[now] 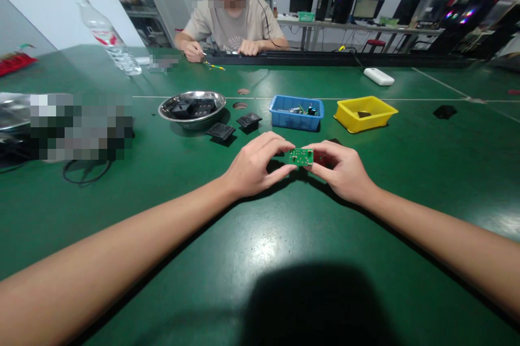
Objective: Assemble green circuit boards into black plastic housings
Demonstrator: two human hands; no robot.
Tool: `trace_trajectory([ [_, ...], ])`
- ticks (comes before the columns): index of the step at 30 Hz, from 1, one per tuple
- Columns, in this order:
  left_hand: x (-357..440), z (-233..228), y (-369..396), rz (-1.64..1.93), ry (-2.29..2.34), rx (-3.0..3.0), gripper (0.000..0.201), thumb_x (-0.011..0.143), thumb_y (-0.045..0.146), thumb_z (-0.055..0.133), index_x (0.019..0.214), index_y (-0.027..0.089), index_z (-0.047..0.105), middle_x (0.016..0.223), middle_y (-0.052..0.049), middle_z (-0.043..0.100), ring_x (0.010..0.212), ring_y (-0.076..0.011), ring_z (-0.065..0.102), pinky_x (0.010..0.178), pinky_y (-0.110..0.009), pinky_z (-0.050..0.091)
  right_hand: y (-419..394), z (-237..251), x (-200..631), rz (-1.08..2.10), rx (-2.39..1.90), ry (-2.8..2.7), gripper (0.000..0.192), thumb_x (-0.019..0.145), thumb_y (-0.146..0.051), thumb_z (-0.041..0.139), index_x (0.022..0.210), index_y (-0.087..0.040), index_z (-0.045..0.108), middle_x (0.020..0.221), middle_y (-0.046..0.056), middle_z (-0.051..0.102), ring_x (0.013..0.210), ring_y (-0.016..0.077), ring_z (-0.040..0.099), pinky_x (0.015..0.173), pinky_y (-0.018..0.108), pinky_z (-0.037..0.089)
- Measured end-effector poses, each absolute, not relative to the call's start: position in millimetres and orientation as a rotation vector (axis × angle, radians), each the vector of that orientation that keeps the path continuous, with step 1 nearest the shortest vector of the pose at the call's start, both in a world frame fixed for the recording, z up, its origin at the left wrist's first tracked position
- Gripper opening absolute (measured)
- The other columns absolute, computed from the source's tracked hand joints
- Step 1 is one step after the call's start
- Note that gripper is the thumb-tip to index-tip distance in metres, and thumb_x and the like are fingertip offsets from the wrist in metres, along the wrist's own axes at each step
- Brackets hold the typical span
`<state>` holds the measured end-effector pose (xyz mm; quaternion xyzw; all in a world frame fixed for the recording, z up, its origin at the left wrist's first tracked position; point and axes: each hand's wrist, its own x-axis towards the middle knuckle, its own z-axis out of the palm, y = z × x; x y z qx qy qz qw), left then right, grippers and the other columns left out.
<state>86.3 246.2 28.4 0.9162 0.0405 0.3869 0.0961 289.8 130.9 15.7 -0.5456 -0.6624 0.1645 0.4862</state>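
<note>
A small rectangular green circuit board (301, 157), dotted with solder points, was held just right of the middle of the frame, above a broad, glossy green table (195, 281). The left hand (254, 167) gripped its left end between thumb and fingers; the right hand (347, 173) pinched its right end in the same way, so both grips were closed on the board.

Just beyond it stood a blue rectangular plastic bin (296, 121) with small parts inside, and to the right of that a yellow rectangular plastic bin (365, 123) holding a dark piece. Left of centre, a round shiny metal bowl (193, 122) contained black parts, with two square black plastic pieces (221, 131) lying near it on the table. A clear plastic bottle (108, 37) stood at the upper left, and at the top centre a co-worker (238, 26) sat across the table.
</note>
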Motion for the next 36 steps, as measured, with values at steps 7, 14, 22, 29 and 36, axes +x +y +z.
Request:
trace_trajectory([
  [7,86.1,29.0,246.8,1.152,0.168,2.729,0.024,0.095,0.032,0.066,0.112,0.015,0.062,0.099,-0.009,0.069,0.092,-0.0193,0.065,0.082,-0.033,0.056,130.0,14.0,288.5,0.437,-1.224,-1.584,0.041,0.083,-0.022,0.073,0.123,-0.021,0.063,0.091,0.002,0.069,0.071,0.0137,0.064,0.061,0.027,0.052],
  [14,86.3,28.8,246.6,1.192,0.14,2.742,0.023,0.095,0.031,0.066,0.11,0.013,0.062,0.098,-0.009,0.069,0.091,-0.0187,0.065,0.082,-0.033,0.055,131.3,13.4,294.5,0.283,-1.282,-1.656,0.034,0.085,-0.029,0.074,0.117,-0.021,0.066,0.089,0.002,0.07,0.073,0.0146,0.064,0.062,0.028,0.052],
  [22,86.2,28.7,246.6,1.173,0.154,2.739,0.023,0.094,0.031,0.066,0.11,0.014,0.063,0.098,-0.01,0.07,0.09,-0.019,0.065,0.083,-0.034,0.056,130.8,12.9,295.1,0.246,-1.292,-1.689,0.033,0.086,-0.03,0.073,0.116,-0.021,0.066,0.091,0.002,0.071,0.073,0.0153,0.065,0.064,0.029,0.053],
  [29,86.3,28.3,247.4,1.132,0.166,2.758,0.024,0.095,0.033,0.065,0.11,0.014,0.062,0.099,-0.01,0.071,0.092,-0.0198,0.066,0.084,-0.034,0.055,131.5,12.1,295.7,0.278,-1.295,-1.702,0.034,0.086,-0.03,0.072,0.118,-0.022,0.064,0.091,0.002,0.07,0.072,0.015,0.065,0.064,0.029,0.053],
  [36,85.8,27.7,248.7,1.074,0.152,2.851,0.026,0.096,0.035,0.063,0.111,0.014,0.062,0.1,-0.011,0.071,0.095,-0.0219,0.066,0.085,-0.036,0.053,130.9,18.2,293.0,0.145,-1.304,-1.813,0.03,0.085,-0.023,0.071,0.115,-0.022,0.066,0.089,0.002,0.067,0.073,0.0156,0.061,0.065,0.029,0.052],
])
